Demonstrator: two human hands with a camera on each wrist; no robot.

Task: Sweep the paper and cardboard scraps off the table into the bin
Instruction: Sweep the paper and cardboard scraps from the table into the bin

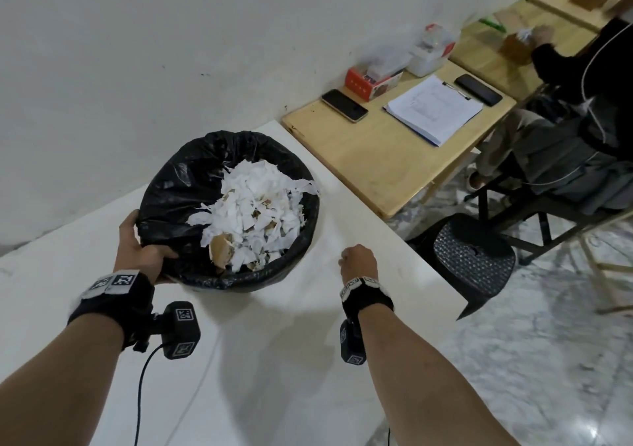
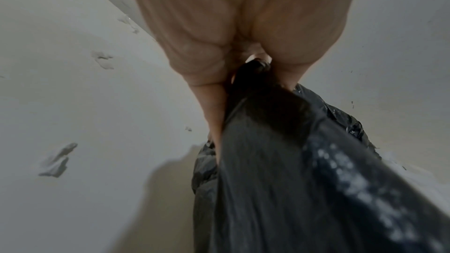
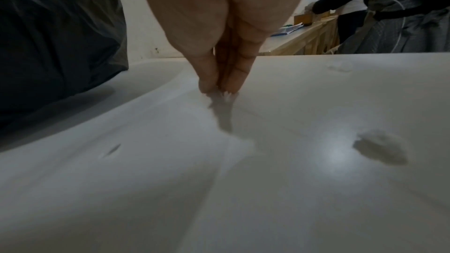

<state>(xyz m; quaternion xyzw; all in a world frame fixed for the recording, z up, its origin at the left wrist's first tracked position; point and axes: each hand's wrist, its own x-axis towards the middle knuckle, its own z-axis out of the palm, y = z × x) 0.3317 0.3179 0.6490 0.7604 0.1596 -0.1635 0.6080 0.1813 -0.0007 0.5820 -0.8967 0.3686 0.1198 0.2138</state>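
So basically the last bits are what matter: a tiny torn white paper scrap [image 3: 225, 94] sits right at the tips of the right hand [image 1: 358, 262], whose fingers [image 3: 239, 72] are drawn together, tips down on the white table top [image 1: 274, 360]. Looks like they're pinching the scrap, though it's blurry enough that it could just be pinned under the tips.

From that hand, the round bin lined with a black plastic bag [image 1: 301, 240] is just off to its left, near but not touching, and already heaped with white paper and brown cardboard scraps [image 1: 253, 212]. So my read is the move is a short hop leftward and up over the rim, no real reach needed.

A second pale scrap [image 3: 380, 141] lies on the table on the opposite side of the hand, away from the bin, and another faint one [image 3: 339, 65] sits farther out past the fingertips. The right hand is clearly the nearer one for both.

The left hand [image 1: 144, 250] is busy anyway: thumb over the rim, fingers curled under it, gripping the bag-covered edge on the bin's near-left side. A few more small paper bits [image 2: 57, 161] lie on the table out to the left of that hand.
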